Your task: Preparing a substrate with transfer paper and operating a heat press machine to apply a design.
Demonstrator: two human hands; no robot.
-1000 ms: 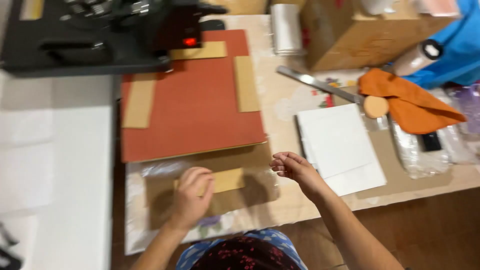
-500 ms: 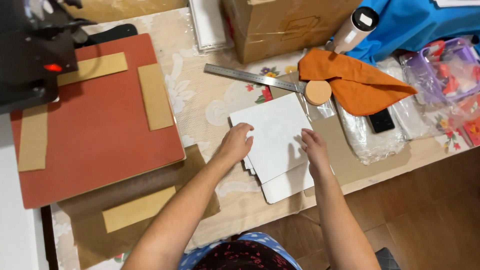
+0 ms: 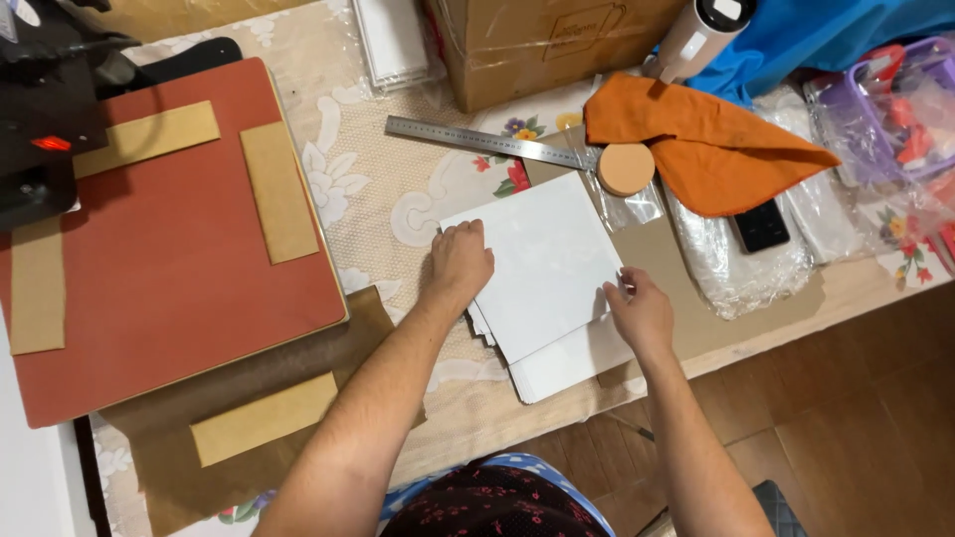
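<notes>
- Stack of white sheets (image 3: 542, 268): lies flat near the middle of the counter (image 3: 398, 199), fanned slightly at its lower edge, so several sheet corners show apart.
- Left hand (image 3: 460, 261): rests at the stack's 9 o'clock edge, fingers curled over the top sheet's corner, thumb side down; it appears to pin or square that edge. No full grip seen.
- Right hand (image 3: 642, 313): at the stack's 4 o'clock edge, fingertips pinching or nudging the top sheet's border; loosely closed, and whether it lifts one sheet cannot be told.
- Brown paper (image 3: 696, 288): lies under the stack, likely as a work surface.
- Steel ruler (image 3: 487, 141): at 12 o'clock of the stack, lying aslant.
- Round tan puck (image 3: 626, 169): at 1 o'clock, touching the ruler's end.
- Orange cloth (image 3: 696, 144): at 2 o'clock, crumpled.
- Red pad (image 3: 159, 259): at 9 o'clock, well apart, with tan strips laid on it.
- Cardboard box (image 3: 537, 45): at 12 o'clock, far edge.
</notes>
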